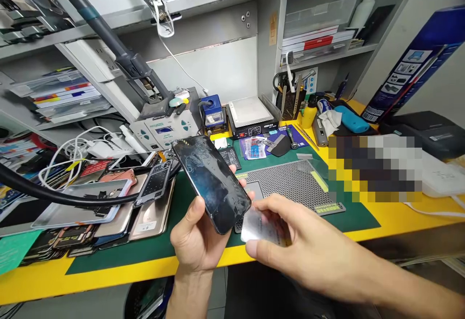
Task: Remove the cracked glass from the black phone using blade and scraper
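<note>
A black smartphone (212,183) with a smudged, streaky screen lies tilted in my left hand (198,239), held above the front of the bench. My left thumb presses one long edge and the fingertips wrap round the other. Close to the phone's lower right corner, my right hand (301,246) grips a thin, shiny, see-through or silvery card (263,227) between thumb and fingers. Whether the card touches the phone I cannot tell. Beneath them lies a grey perforated pad (290,183) on a green mat (203,256).
At left are stacked phones and phone parts (148,217), white cables (65,152) and a thick black hose (72,195). Behind stand a grey hot-air station (165,128), a small heating plate (250,115) and a tool holder (290,98). A blue case (350,119) rests at right.
</note>
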### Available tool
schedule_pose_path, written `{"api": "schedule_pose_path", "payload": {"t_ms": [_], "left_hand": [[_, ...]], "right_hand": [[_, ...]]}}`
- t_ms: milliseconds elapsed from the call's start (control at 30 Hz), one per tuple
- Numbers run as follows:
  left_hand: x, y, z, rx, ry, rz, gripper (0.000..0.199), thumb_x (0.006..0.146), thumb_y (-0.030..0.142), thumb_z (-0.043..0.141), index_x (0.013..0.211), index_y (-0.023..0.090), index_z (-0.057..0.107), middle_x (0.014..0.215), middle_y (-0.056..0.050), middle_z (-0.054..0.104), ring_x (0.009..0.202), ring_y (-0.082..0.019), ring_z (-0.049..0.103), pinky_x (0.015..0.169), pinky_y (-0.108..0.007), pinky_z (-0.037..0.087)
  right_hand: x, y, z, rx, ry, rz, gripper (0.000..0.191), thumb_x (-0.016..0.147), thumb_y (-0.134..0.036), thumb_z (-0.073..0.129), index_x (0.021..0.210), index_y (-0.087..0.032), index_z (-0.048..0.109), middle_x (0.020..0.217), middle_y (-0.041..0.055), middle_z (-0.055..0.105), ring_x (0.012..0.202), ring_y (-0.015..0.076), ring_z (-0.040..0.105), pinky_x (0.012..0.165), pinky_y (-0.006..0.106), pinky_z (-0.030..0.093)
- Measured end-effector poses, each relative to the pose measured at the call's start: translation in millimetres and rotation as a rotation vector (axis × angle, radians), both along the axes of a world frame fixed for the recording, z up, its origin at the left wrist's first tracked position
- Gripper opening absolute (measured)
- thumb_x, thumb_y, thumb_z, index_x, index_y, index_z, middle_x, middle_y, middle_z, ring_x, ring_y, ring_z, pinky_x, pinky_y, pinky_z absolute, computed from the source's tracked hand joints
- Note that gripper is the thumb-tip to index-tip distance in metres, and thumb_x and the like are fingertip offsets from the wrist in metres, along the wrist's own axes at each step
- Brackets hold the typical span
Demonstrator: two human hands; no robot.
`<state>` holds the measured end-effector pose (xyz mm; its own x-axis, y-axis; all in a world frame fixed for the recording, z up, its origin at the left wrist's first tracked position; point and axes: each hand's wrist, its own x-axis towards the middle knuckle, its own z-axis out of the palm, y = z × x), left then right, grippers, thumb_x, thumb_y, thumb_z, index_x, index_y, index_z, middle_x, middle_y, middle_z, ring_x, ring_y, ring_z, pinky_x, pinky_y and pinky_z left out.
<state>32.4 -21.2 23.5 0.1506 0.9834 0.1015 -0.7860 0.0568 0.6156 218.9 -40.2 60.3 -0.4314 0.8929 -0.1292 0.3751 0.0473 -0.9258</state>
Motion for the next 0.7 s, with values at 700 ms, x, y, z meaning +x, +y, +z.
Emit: {"api": "schedule_pose_path", "payload": {"t_ms": [700], "left_hand": [[-1,1,3.6,-0.080,0.022,0.039,0.062,0.089,0.053,0.060,0.146,0.032,0.049,0.149,-0.009,0.055,0.118,-0.031,0.063,0.106,-0.053,0.047]], "right_hand": [[-9,39,-7.9,-0.765,0.432,0.067,0.027,0.084,-0.035,0.066,0.068,-0.016,0.055,0.055,-0.0049,0.043,0.047,0.0063,0.029,0.045,0.023,0.017]]}}
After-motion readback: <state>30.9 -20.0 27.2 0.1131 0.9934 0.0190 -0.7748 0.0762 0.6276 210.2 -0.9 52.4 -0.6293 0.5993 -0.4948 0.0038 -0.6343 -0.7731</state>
